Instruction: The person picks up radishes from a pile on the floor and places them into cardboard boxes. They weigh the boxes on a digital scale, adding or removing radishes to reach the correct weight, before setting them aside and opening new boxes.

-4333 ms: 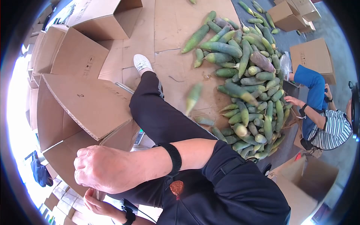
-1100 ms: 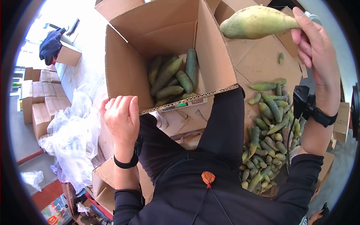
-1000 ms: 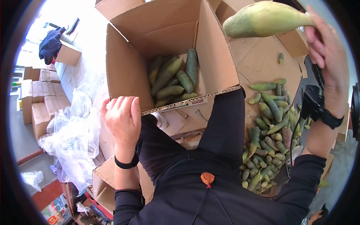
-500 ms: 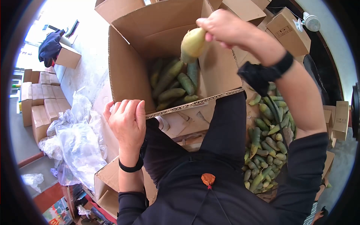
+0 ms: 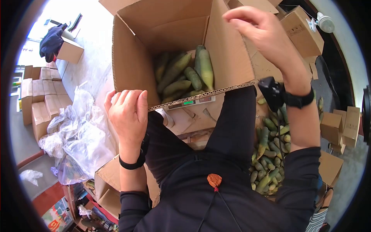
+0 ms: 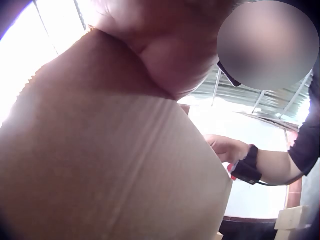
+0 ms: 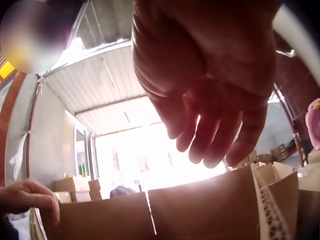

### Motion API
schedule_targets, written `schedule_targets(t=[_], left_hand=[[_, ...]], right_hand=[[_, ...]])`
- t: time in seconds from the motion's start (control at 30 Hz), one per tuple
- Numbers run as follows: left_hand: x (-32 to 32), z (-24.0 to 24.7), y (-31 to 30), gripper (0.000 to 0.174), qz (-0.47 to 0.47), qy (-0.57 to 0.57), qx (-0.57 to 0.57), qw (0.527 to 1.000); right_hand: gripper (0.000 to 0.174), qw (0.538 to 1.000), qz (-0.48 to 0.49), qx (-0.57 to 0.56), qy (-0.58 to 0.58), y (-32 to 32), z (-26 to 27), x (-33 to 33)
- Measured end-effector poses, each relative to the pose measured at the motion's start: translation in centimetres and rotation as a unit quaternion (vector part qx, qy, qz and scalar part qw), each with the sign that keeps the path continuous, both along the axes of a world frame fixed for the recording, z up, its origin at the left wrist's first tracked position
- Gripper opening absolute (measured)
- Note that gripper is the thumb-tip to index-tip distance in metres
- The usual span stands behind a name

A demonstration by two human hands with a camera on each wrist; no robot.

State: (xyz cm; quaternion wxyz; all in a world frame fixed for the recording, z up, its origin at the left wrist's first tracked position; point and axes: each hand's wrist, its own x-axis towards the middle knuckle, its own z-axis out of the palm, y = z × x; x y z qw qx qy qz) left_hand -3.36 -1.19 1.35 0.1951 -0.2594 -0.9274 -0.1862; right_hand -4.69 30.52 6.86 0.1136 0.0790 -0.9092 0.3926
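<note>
A tall cardboard box (image 5: 133, 69) stands with its top open in front of me, and several green radishes (image 5: 174, 73) lie at its bottom. One paler radish (image 5: 206, 69) leans along the right side of that pile. My left hand (image 5: 129, 112) grips the box's near left corner, fingers over the rim; in the left wrist view its palm sits against the cardboard. Above the right wall hovers my right hand (image 5: 262, 33), holding nothing. Its fingers (image 7: 212, 145) hang loosely bent above the box edge in the right wrist view.
A scale (image 5: 193, 102) with a lit green display shows under the box. To the right lies a heap of radishes (image 5: 270, 154), partly hidden by my right arm. Crumpled clear plastic (image 5: 83, 139) spreads at left. More cartons (image 5: 301, 33) stand behind and at right.
My right hand carried the pale radish from the right over the box and let it go inside, then drew back to the right. The left hand stays on the box corner.
</note>
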Motion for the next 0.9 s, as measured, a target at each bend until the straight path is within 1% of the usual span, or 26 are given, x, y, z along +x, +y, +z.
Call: schedule_targets(t=[0.07,0.1,0.13,0.17,0.2,0.23,0.27,0.3,0.37,0.4,0.47,0.57,0.73,0.83,0.9], left_hand=[[0.2,0.3,0.1,0.012,0.001,-0.003,0.002,1.0],[0.2,0.5,0.2,0.011,-0.001,-0.005,0.004,1.0],[0.2,0.5,0.2,0.011,0.0,-0.004,0.003,1.0],[0.2,0.4,-0.1,0.01,-0.007,-0.002,0.028,1.0],[0.1,0.4,-0.2,0.01,-0.014,0.0,0.052,0.999],[0.2,0.4,-0.4,0.01,-0.013,0.001,0.051,0.999],[0.4,0.4,-0.6,0.009,-0.002,-0.01,0.076,0.997],[0.5,0.3,-0.7,0.009,0.01,-0.02,0.101,0.995],[0.5,0.2,-1.0,0.008,0.013,-0.015,0.11,0.994],[0.5,0.1,-1.1,0.009,0.016,-0.01,0.12,0.993],[0.6,0.1,-1.4,0.009,0.021,0.001,0.131,0.991],[0.8,0.2,-1.9,0.012,0.03,0.02,0.146,0.989],[0.7,0.2,-3.3,0.019,0.058,0.03,0.165,0.984],[0.5,-0.1,-4.0,0.024,0.073,0.011,0.189,0.979],[0.5,-0.1,-4.2,0.03,0.08,-0.048,0.237,0.967]], right_hand=[[0.021,0.991,-0.077,-0.106,0.028,1.0,-0.5,1.9],[0.021,0.991,-0.076,-0.108,0.028,1.5,-1.0,2.8],[0.02,0.984,-0.116,-0.13,0.025,1.9,-1.6,3.6],[0.02,0.976,-0.156,-0.153,0.023,2.3,-2.3,4.4],[0.02,0.976,-0.155,-0.154,0.023,2.6,-3.1,5.1],[0.021,0.968,-0.177,-0.179,0.02,3.0,-3.9,5.8],[0.022,0.958,-0.198,-0.205,0.016,3.2,-4.7,6.4],[0.022,0.958,-0.198,-0.205,0.017,3.3,-5.3,6.9],[0.022,0.939,-0.23,-0.255,-0.019,3.4,-6.2,7.8],[0.022,0.939,-0.228,-0.256,-0.018,3.5,-6.6,8.1],[0.024,0.934,-0.236,-0.261,-0.053,3.7,-7.2,8.5],[0.024,0.926,-0.245,-0.285,-0.034,3.0,-6.8,8.3],[0.027,0.923,-0.244,-0.294,-0.045,2.4,-6.3,7.2],[0.029,0.926,-0.235,-0.291,-0.056,1.8,-5.9,6.2],[0.031,0.93,-0.225,-0.284,-0.064,1.4,-5.8,5.5]])
